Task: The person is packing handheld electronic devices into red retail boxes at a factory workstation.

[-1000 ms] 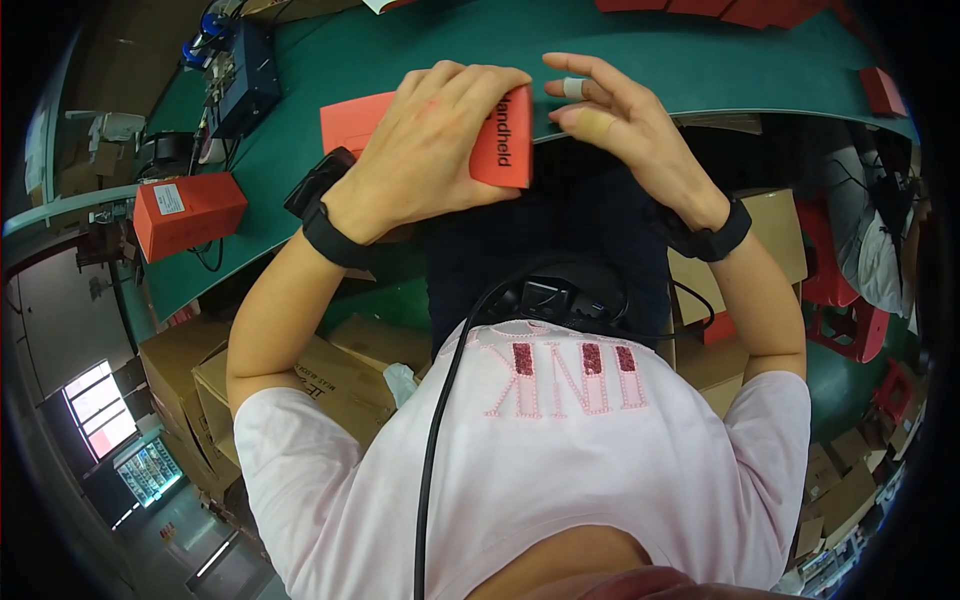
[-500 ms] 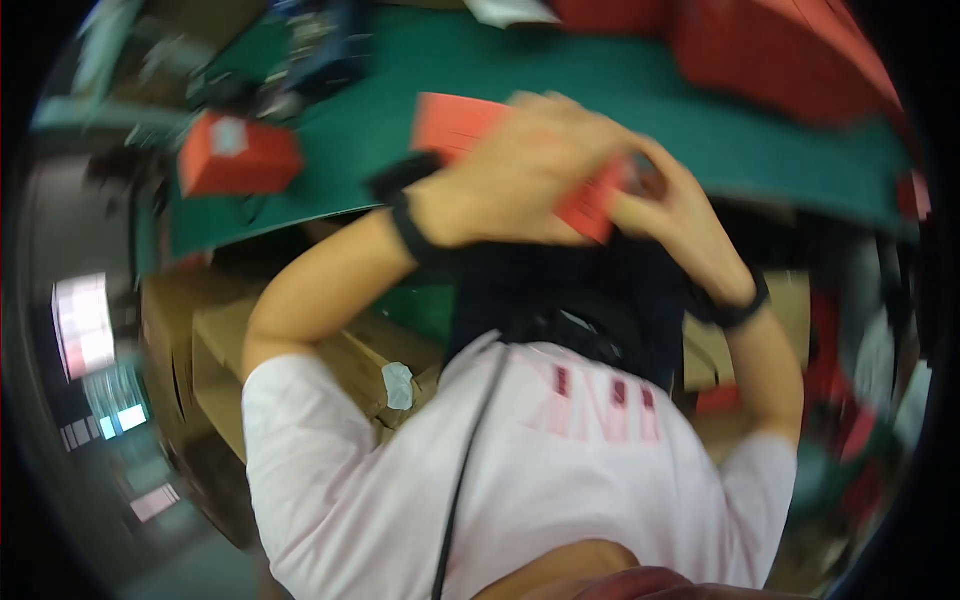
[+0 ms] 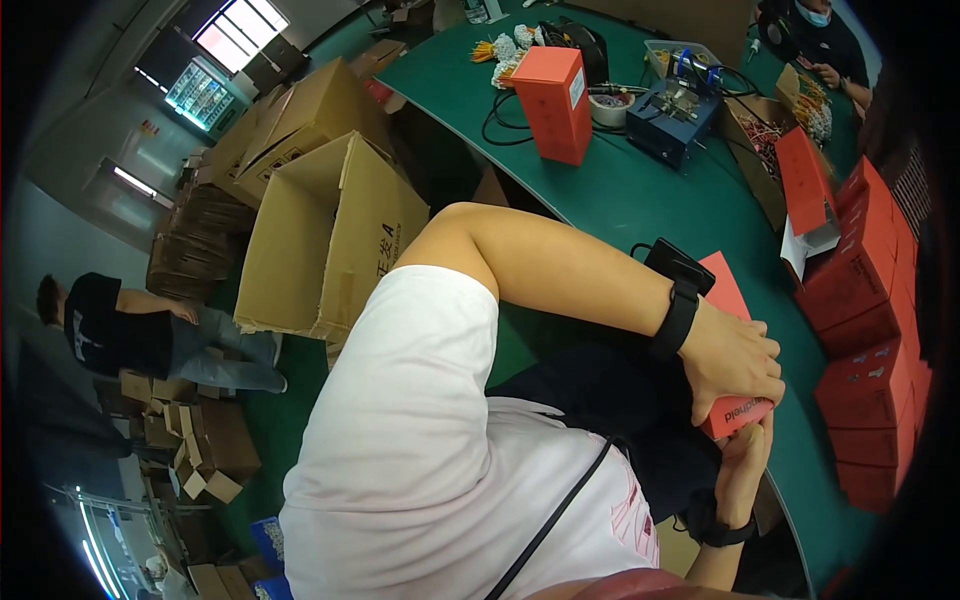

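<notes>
My left hand [image 3: 733, 362] is closed over a slim red cardboard box [image 3: 728, 288], its fingers bent across the upper face. The box's far part sticks out beyond the hand, and its near end shows below the fingers. At that near end, my right hand [image 3: 743, 462] grips the box from underneath, with some of its fingers hidden. Both wrists wear black bands. Next to my left wrist a black rectangular device [image 3: 680, 266] lies on the green table [image 3: 620, 195].
An upright red box [image 3: 553, 105] stands farther along the table, beside a blue machine [image 3: 673, 118]. Stacked red boxes [image 3: 865, 270] line the right side. Open cardboard boxes [image 3: 375, 235] stand at the left. One person [image 3: 120, 325] stands there; another [image 3: 835, 50] sits across the table.
The view has swung to the left, bringing the room and cardboard boxes into sight. Both hands still hold the red box, which now appears lower and farther right.
</notes>
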`<state>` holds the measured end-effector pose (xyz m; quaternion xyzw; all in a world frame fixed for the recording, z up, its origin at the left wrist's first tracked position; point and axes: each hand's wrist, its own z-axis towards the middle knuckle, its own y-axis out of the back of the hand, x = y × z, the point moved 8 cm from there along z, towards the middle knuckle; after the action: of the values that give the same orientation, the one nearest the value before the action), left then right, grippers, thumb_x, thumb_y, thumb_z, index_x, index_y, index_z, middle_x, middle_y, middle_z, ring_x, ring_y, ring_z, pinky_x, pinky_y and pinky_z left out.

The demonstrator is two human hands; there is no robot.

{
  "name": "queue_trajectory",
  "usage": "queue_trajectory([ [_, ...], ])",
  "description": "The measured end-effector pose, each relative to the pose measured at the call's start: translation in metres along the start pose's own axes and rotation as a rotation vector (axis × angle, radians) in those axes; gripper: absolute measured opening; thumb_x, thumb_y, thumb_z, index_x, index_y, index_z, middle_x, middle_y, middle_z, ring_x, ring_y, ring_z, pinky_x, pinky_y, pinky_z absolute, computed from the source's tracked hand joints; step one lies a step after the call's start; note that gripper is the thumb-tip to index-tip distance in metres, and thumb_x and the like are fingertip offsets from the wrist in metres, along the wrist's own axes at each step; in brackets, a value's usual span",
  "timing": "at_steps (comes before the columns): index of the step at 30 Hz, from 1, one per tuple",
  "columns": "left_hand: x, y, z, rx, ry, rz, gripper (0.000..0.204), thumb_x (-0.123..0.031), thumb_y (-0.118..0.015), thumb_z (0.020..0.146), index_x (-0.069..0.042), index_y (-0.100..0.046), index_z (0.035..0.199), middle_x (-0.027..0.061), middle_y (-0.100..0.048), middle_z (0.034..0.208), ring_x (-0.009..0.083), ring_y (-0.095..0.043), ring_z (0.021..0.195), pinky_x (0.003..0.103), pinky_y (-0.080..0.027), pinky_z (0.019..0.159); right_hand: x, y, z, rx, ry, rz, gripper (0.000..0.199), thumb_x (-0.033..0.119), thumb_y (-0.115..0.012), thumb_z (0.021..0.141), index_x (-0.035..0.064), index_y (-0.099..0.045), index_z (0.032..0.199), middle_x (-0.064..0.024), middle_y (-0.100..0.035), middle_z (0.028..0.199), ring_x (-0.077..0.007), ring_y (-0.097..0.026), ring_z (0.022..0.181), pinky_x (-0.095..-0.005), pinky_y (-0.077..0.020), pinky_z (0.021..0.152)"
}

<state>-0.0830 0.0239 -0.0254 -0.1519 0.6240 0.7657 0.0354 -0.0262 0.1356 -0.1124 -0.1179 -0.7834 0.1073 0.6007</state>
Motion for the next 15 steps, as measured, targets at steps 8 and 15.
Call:
queue_trajectory([
  [8, -0.001, -0.002, -0.003, 0.048, -0.055, -0.056, 0.077, -0.042, -0.089, 0.063, -0.012, -0.056, 0.126, 0.0065, -0.065, 0.111, 0.0292, -0.058, 0.107, 0.043, -0.042, 0.093, -0.010, 0.013, -0.004, 0.144, -0.080, -0.113, 0.065, 0.021, -0.050, 0.096, 0.0027, -0.031, 0.155, -0.0029, -0.053, 0.129, -0.0105, -0.056, 0.109, -0.0264, -0.0462, 0.091],
  [15, -0.002, 0.000, -0.005, 0.090, -0.120, -0.067, 0.080, -0.043, -0.090, 0.062, -0.015, -0.055, 0.128, 0.0053, -0.063, 0.114, 0.0275, -0.056, 0.113, 0.043, -0.040, 0.095, -0.010, -0.008, -0.010, 0.037, -0.045, -0.015, 0.068, 0.016, -0.053, 0.086, 0.0029, -0.036, 0.151, -0.0042, -0.053, 0.122, -0.0093, -0.055, 0.099, -0.0233, -0.0469, 0.083],
])
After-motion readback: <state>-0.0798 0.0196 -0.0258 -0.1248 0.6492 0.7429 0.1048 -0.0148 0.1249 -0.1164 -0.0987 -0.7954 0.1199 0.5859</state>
